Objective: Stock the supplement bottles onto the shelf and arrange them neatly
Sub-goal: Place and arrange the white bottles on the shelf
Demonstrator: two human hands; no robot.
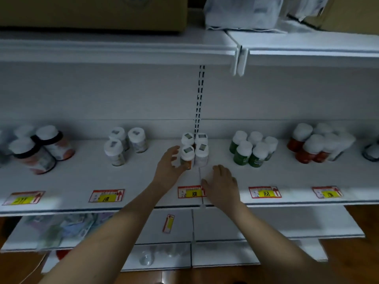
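Note:
Several white-capped supplement bottles stand in a tight square cluster [201, 148] at the middle of the white shelf [143, 181]. My left hand [168, 165] reaches in from the left, its fingers and thumb curled round the front-left bottle [187, 155], which has an orange label. My right hand [222, 184] lies flat on the shelf just in front and to the right of the cluster, fingers relaxed, holding nothing.
Other bottle groups stand along the shelf: dark bottles [39, 148] far left, white ones [125, 144], green ones [253, 148], red ones [315, 146]. Price tags [106, 195] line the front edge. A cardboard box [92, 11] and plastic bags [244, 13] sit on the upper shelf. Lower shelves hold packets.

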